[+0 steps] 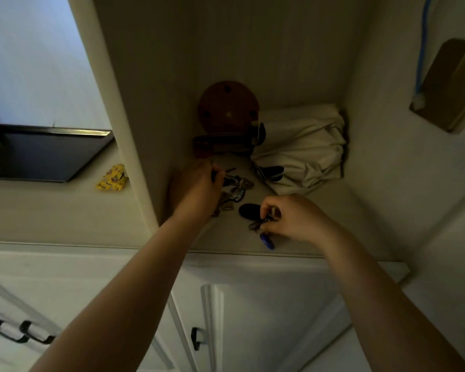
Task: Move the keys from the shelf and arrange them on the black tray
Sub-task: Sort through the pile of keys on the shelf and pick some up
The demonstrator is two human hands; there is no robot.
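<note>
Two bunches of keys lie on the pale shelf (320, 210) inside a dim alcove. My left hand (196, 186) curls round the left bunch of keys (236, 187), which has metal keys and a dark patterned strap. My right hand (293, 216) pinches the ring of the right bunch of keys (258, 224), which carries a black oval fob (249, 210) and a blue tag (266, 241). The black tray (38, 154) sits on the counter to the left, outside the alcove's wall.
At the back of the shelf stand a round brown wooden piece (227, 107) on a dark base and a bundle of white cloth (304, 146). A yellow packet (112, 178) lies by the tray. White cupboard doors with dark handles (195, 338) are below.
</note>
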